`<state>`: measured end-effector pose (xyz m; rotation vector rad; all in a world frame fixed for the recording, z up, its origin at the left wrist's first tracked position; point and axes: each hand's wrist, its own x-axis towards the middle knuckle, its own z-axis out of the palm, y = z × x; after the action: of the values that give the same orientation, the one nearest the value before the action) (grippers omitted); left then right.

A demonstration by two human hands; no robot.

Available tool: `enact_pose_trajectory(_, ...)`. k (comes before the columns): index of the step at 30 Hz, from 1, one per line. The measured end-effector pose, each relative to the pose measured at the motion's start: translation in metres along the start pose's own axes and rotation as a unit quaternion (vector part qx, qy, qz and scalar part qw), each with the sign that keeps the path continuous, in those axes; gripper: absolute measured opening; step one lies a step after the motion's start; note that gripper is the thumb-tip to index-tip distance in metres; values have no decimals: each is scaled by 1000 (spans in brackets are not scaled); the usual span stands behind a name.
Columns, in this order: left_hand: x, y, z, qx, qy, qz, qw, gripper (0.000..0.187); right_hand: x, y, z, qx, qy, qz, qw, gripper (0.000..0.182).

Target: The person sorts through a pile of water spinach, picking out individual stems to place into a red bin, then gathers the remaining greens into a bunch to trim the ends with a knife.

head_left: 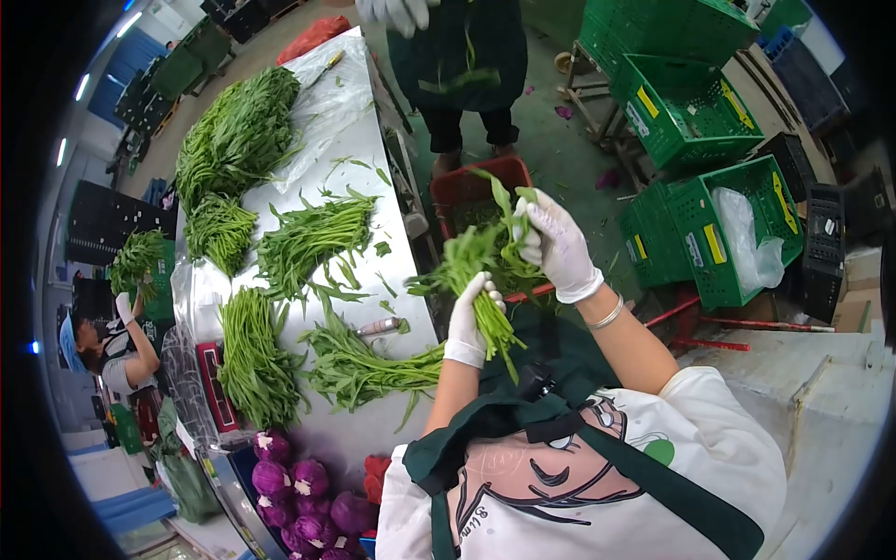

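— What takes up the most room?

— The steel table [350, 439], running along the left. Its right-hand edge is one long line, with the wearer's arms out beyond it.

— And opposite?

— Green crates [695, 140] stand on the right, well apart from the table, with open floor [551, 149] between.

— Anything in that gap?

— A co-worker in a dark apron [457, 56] closes its far end; the co-worker's gloved hand [397, 14] is cut off by the frame, so I cannot tell its grip. Just before those feet, near the table's edge, is a red bin [443, 201] with greens inside.

— How much tabletop is bare?

— Some metal between the bundles and at the near end. A big heap of greens [233, 131] fills the far left; smaller bundles [261, 355] lie nearer, one with stems reaching the right edge. Purple cabbages [313, 513] crowd the near left.

— Where is the held bunch [471, 257]?

— Past the table's edge, in front of the red bin, leaves up and stems slanting down.

— And the grips?

— The wearer's left hand [474, 317] is wrapped round the stems. The right hand [560, 247], raised beside it, pinches a leafy sprig [509, 219]; I cannot tell whether that is separate from the bunch.
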<state>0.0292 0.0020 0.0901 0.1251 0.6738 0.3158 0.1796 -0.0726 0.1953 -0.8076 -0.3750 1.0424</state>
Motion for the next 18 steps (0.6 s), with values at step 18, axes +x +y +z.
enact_pose_trajectory(18, -1, -29, 13, -31, -195, -177, 964, 26, -51, 12, 3, -93, -92, 28, 991, 21)
